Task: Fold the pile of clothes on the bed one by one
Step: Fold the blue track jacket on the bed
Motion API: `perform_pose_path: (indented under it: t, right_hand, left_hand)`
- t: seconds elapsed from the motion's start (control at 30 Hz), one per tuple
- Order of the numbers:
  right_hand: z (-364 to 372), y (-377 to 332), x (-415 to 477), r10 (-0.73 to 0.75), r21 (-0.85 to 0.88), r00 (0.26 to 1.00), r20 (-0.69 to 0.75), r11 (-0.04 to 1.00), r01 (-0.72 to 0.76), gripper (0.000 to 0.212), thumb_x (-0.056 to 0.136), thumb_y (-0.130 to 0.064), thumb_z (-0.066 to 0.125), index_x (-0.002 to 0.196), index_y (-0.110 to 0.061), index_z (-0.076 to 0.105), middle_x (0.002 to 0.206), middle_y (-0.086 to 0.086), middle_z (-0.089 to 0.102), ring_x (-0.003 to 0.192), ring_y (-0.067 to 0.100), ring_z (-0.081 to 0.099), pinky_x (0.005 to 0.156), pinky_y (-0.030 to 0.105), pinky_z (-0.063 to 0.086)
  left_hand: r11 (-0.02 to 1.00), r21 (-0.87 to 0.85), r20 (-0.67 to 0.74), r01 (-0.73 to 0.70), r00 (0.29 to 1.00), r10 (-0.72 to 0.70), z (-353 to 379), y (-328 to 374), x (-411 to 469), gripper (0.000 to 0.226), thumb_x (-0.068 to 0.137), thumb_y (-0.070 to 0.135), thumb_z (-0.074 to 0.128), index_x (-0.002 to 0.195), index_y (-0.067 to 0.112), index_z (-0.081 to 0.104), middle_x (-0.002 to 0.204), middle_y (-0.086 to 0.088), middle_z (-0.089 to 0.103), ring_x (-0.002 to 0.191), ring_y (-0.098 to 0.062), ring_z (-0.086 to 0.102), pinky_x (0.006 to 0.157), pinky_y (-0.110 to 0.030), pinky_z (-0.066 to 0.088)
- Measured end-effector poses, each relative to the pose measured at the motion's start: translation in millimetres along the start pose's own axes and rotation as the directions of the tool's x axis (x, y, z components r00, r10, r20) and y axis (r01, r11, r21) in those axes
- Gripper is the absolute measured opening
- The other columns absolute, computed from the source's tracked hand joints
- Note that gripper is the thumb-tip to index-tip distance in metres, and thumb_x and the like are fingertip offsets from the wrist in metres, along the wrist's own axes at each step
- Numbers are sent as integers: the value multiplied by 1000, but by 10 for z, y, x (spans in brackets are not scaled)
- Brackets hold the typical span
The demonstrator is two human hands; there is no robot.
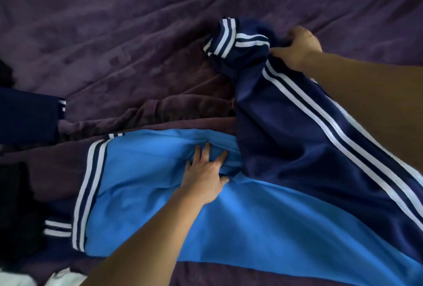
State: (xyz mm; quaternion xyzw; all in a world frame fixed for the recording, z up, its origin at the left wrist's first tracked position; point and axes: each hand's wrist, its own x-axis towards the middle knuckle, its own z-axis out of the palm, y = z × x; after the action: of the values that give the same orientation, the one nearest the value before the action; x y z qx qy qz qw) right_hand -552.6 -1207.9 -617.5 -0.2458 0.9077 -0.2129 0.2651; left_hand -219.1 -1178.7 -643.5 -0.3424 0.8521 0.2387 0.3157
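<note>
Head view: looked down on a bed covered by a wrinkled purple blanket [114, 33].
Garment: a track jacket [229, 212] lay across the blanket near the person, its body bright blue, its sleeve [297, 125] navy with white stripes.
Left hand: the left hand [206, 175] pressed flat on the blue body, fingers spread, thumb tucked at a fold, gripping nothing.
Right hand: the right hand [297, 47] was closed around the navy sleeve near its bunched cuff [235, 38], holding it stretched away from the body and up the bed.
Hem: a white-and-navy striped band [89, 194] ran along the jacket's left edge.
Left edge: other dark clothes [25, 121] lay piled there, one navy piece with white stripes; a white item [61, 277] showed at the bottom corner.
</note>
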Motion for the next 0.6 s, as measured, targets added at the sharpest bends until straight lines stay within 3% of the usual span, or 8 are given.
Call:
perform_pose_path:
  t: [0.13, 0.23, 0.3, 0.43, 0.47, 0.53, 0.57, 0.6]
  right_hand:
    - [243, -224, 210, 45, 231, 997, 58, 971, -58, 91, 66, -50, 83, 138, -10, 44, 125, 2, 59, 113, 20, 57, 94, 29, 46]
    - [201, -533, 137, 77, 362, 950, 303, 913, -189, 93, 50, -44, 93, 127, -10, 54, 110, 3, 66, 95, 22, 66, 81, 36, 55]
    - [59, -702, 24, -2, 380, 926, 377, 912, -153, 80, 50, -38, 94, 118, -11, 61, 99, 4, 72, 86, 23, 70, 75, 38, 58]
    - [-453, -845, -362, -203, 540, 948, 245, 841, 41, 25, 68, -28, 86, 87, -18, 72, 80, -3, 76, 74, 15, 73, 65, 30, 59]
    - [-609, -824, -487, -235, 557, 947, 219, 827, 76, 18, 71, -27, 85, 82, -18, 73, 80, -2, 76, 75, 15, 73, 66, 29, 58]
    - [-903, -735, -708, -289, 571, 939, 185, 809, 137, 17, 71, -25, 83, 83, -15, 75, 87, 3, 76, 84, 20, 73, 75, 33, 58]
    - [-1031, -682, -813, -306, 576, 937, 166, 802, 160, 22, 72, -24, 83, 88, -12, 75, 93, 7, 75, 89, 24, 72, 80, 35, 58]
    - [-1144, -626, -923, -320, 582, 935, 150, 794, 179, 26, 73, -22, 82, 94, -8, 73, 97, 10, 74, 92, 26, 71, 83, 36, 58]
  left_hand:
    - [1000, 25, -13, -14, 1000, 15, 41, -23, 40, 71, 91, 51, 50, 150, 39, 13, 159, -8, -8, 146, -32, -8, 117, -52, 14]
    - [1000, 27, -27, -12, 1000, 13, 83, -48, 63, 71, 91, 52, 50, 150, 39, 13, 159, -8, -9, 146, -32, -9, 117, -53, 15]
    - [1000, 13, -26, -23, 999, 23, 55, -43, 60, 72, 90, 53, 51, 150, 39, 13, 159, -8, -8, 146, -32, -7, 116, -53, 16]
    - [989, -142, 88, 46, 996, -33, -288, 15, 13, 76, 80, 54, 64, 145, 35, 32, 156, -11, 17, 144, -30, 17, 112, -49, 29]
    - [971, -228, 57, 65, 997, -53, -433, 78, -22, 73, 75, 53, 69, 139, 31, 43, 149, -11, 34, 137, -29, 33, 108, -44, 36]
    - [922, -387, -267, -10, 958, -102, -730, 310, -99, 40, 72, 49, 70, 102, 23, 64, 108, -2, 66, 103, -23, 60, 85, -34, 48]
    - [889, -448, -452, -94, 882, -134, -865, 486, -130, 27, 75, 46, 65, 77, 19, 63, 79, 4, 67, 79, -19, 62, 69, -30, 46]
    - [826, -533, -522, -181, 839, -154, -973, 679, -160, 33, 76, 44, 58, 62, 14, 59, 58, 4, 63, 59, -15, 57, 57, -27, 40]
